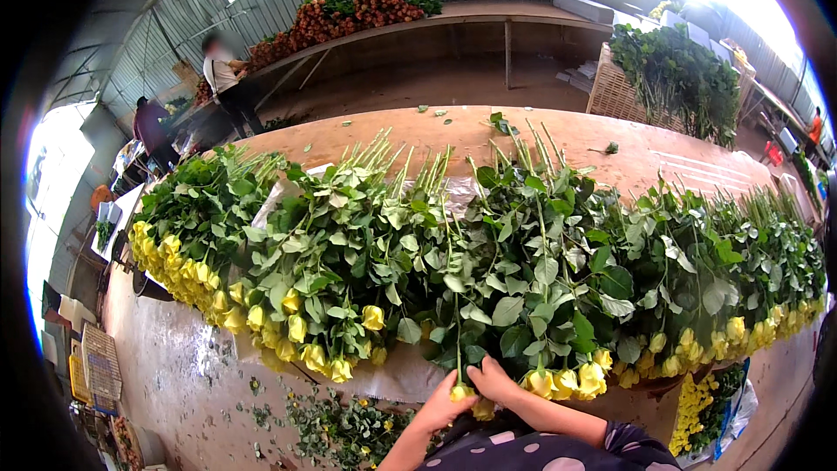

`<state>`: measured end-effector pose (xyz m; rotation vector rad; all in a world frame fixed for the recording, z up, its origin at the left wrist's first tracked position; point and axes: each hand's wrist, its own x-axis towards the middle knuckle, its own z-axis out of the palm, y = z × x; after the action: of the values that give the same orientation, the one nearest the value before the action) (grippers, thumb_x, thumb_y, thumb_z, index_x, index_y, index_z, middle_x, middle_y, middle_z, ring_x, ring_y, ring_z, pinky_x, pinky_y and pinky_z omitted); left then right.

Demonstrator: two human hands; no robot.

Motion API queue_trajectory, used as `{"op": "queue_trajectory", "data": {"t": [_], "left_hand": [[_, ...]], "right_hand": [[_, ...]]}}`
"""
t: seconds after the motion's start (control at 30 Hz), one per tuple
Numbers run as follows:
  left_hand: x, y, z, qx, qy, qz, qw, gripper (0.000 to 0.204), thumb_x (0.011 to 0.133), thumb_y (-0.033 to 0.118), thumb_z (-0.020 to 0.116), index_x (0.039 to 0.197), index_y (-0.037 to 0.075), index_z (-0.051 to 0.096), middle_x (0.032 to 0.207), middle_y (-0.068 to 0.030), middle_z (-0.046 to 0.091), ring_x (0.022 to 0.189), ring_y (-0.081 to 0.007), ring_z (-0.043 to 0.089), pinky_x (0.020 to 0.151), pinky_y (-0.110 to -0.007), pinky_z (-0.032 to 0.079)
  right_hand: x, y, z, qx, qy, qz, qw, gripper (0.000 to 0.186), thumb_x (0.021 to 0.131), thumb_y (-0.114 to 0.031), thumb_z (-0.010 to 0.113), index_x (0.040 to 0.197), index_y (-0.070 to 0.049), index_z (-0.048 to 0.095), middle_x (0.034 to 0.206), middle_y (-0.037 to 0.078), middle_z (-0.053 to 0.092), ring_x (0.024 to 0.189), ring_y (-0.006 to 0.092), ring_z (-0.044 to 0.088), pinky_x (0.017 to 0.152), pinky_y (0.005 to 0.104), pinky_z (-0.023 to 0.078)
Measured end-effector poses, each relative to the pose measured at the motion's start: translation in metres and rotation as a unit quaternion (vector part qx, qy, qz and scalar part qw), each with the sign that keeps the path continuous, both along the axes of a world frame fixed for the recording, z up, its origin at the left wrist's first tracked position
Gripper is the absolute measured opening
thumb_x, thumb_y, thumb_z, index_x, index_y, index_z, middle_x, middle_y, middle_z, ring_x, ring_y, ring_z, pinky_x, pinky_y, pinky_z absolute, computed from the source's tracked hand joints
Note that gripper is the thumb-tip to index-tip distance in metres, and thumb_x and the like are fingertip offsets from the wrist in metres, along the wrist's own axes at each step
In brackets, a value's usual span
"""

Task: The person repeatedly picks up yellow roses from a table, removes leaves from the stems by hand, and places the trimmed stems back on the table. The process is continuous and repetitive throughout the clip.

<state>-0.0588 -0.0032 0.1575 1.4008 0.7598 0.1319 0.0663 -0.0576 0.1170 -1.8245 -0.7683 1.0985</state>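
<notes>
A long row of cut yellow roses covers the wooden table (366, 119), stems pointing to the far side and blooms hanging at the near edge. My left hand (441, 403) is closed around a yellow rose (462, 392) just under its bloom, at the table's near edge. Close beside it, my right hand (493, 381) has its fingers curled together by the rose's stem and leaves; what they grip is hidden. More rose blooms (565, 382) lie right of my hands, and another group of blooms (316, 356) hangs to the left.
Dropped leaves and stems (340, 427) litter the floor at the near left. Beyond the table, orange-red flowers (349, 13) are heaped on a long bench (471, 16). A wicker basket (617, 92) stands by tall greenery at the far right. Other people (228, 87) stand at the far left.
</notes>
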Motion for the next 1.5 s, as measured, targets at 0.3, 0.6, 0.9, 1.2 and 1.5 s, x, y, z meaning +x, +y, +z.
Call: {"op": "queue_trajectory", "data": {"t": [0.3,0.6,0.9,1.2,1.5], "left_hand": [[0.018,0.032,0.056,0.22,0.008,-0.299,0.928,0.038,0.079,0.032,0.049,0.101,0.001,0.046,0.094,-0.017,0.049,0.087,-0.0277,0.049,0.075,-0.034,0.038],[0.08,0.133,-0.022,0.418,0.553,0.046,0.719,0.074,0.066,0.045,0.06,0.125,0.016,0.025,0.124,-0.0137,0.025,0.109,-0.0316,0.031,0.09,-0.047,0.024],[0.091,0.13,-0.036,0.509,0.586,0.065,0.628,0.068,0.054,0.038,0.068,0.114,0.022,0.039,0.122,-0.0145,0.029,0.115,-0.0306,0.023,0.089,-0.056,0.019],[0.082,0.134,-0.036,0.522,0.542,-0.098,0.651,0.05,0.057,0.039,0.067,0.099,0.018,0.052,0.11,-0.0135,0.042,0.104,-0.0268,0.037,0.09,-0.056,0.019],[0.035,0.104,0.004,0.39,0.237,0.007,0.89,0.056,0.066,0.024,0.063,0.115,0.016,0.036,0.095,-0.0153,0.044,0.084,-0.0326,0.049,0.072,-0.041,0.04]], "right_hand": [[0.022,-0.008,0.05,-0.039,0.008,0.026,0.999,0.019,0.077,-0.016,0.047,0.081,0.003,0.05,0.068,0.007,0.053,0.063,0.0131,0.045,0.06,0.031,0.04],[0.158,-0.152,0.205,0.039,-0.235,-0.167,0.957,0.013,0.079,-0.011,0.045,0.086,0.0,0.047,0.063,0.01,0.052,0.048,0.0141,0.05,0.038,0.0262,0.04],[0.388,-0.387,0.216,-0.307,-0.636,-0.285,0.648,0.045,0.074,-0.019,0.054,0.114,-0.001,0.042,0.078,0.014,0.057,0.062,0.024,0.057,0.053,0.0329,0.047],[0.409,-0.346,0.178,-0.274,-0.614,-0.238,0.701,0.043,0.079,-0.018,0.047,0.119,-0.006,0.035,0.121,0.013,0.038,0.101,0.03,0.044,0.083,0.0401,0.037],[0.113,-0.067,0.207,0.163,-0.172,0.125,0.964,0.027,0.074,-0.006,0.052,0.101,-0.009,0.053,0.09,0.007,0.057,0.079,0.0187,0.055,0.068,0.0262,0.045]]}}
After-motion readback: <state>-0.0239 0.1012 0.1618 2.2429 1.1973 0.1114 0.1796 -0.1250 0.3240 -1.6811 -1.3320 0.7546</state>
